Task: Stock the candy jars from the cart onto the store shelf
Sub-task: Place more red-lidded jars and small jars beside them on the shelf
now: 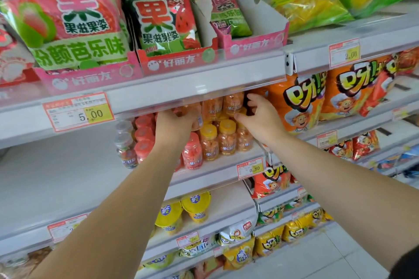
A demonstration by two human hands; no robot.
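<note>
While both arms reach beneath an upper shelf edge, a person's left hand (174,123) curls its fingers around a pink candy jar (192,111), holding it above the red-lidded jars (145,133) standing below the wrist. Just to its right, the right hand (260,118) spreads thumb and fingers against the stacked orange jars (233,103); whether it grips one cannot be told. Yellow-lidded jars (226,137) stand between the two hands on the shelf (215,172), and orange snack bags (301,102) hang beyond the right hand.

The white shelf (213,173) bears upright candy jars (227,142) in touching rows, clear-lidded jars (123,142) leftmost, pink-lidded jars (192,154) in the middle, yellow-lidded jars (209,141) rightmost, some stacked two high.
</note>
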